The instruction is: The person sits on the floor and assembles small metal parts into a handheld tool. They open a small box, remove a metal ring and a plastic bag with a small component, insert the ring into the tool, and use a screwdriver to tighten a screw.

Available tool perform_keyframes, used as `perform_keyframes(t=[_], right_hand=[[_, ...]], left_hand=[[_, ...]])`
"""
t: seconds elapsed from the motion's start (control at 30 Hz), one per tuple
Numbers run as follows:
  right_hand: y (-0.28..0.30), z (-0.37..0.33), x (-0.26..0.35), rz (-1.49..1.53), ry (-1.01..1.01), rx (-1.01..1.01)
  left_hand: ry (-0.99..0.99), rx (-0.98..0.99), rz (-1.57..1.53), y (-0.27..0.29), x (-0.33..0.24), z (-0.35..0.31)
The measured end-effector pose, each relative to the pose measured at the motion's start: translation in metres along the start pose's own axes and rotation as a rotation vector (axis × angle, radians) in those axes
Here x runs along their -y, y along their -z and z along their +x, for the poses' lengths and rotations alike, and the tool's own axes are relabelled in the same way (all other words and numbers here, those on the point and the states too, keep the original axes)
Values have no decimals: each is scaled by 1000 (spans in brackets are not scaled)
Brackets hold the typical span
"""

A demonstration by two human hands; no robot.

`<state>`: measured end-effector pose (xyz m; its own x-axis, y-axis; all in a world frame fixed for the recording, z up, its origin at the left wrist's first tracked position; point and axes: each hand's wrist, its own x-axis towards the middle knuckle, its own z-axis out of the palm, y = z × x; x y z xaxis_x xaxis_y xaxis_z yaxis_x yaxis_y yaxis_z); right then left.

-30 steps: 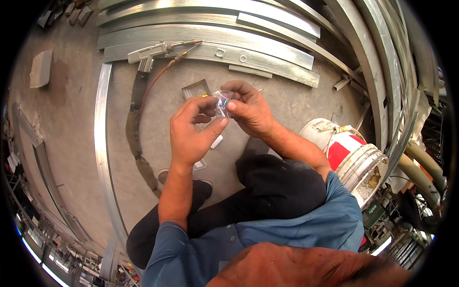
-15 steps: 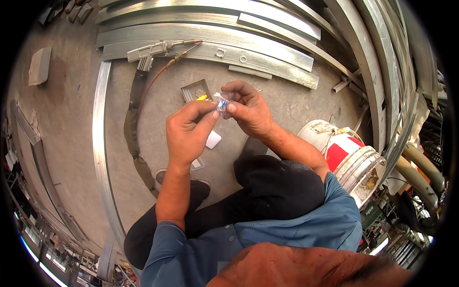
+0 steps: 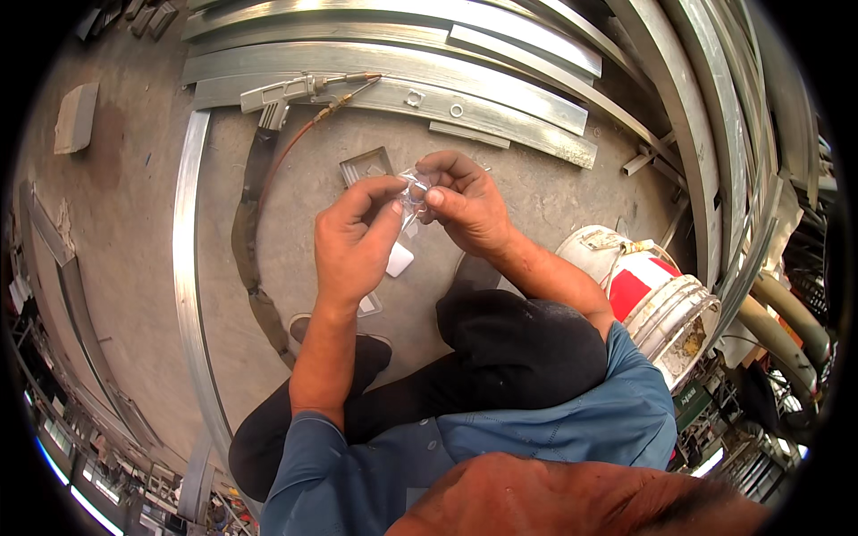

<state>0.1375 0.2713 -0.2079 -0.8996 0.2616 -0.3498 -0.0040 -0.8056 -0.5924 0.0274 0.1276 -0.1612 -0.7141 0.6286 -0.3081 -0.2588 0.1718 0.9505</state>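
Observation:
My left hand (image 3: 353, 241) and my right hand (image 3: 465, 205) meet in front of me, both pinching a small clear plastic bag (image 3: 413, 192) between thumb and fingers. What the bag holds is too small to tell. Below the hands, on the concrete floor (image 3: 134, 223), lie a small white flat piece (image 3: 399, 259) and a clear flat piece (image 3: 368, 305). A small grey square tray (image 3: 365, 165) lies just beyond my left hand.
Long curved metal profiles (image 3: 393, 54) lie across the top and down the left (image 3: 188, 268). A tool with a copper-tipped hose (image 3: 295, 89) rests on them. A red-and-white bucket (image 3: 652, 295) stands at my right. My knees are bent below the hands.
Both hands stayed together on the small bag, shifting slightly; the fingers worked at it. A yellow bit seen in the tray half a second ago is now hidden by my left hand.

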Motion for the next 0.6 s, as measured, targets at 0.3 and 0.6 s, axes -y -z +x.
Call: perform_keyframes(t=[0.3,0.6], right_hand=[[-3,0,-1,-12,25,-62],[-3,-4,4,-21,0,-18]], left_hand=[[67,112,-151,4,-8,0],[73,96,-157,3,4,2]])
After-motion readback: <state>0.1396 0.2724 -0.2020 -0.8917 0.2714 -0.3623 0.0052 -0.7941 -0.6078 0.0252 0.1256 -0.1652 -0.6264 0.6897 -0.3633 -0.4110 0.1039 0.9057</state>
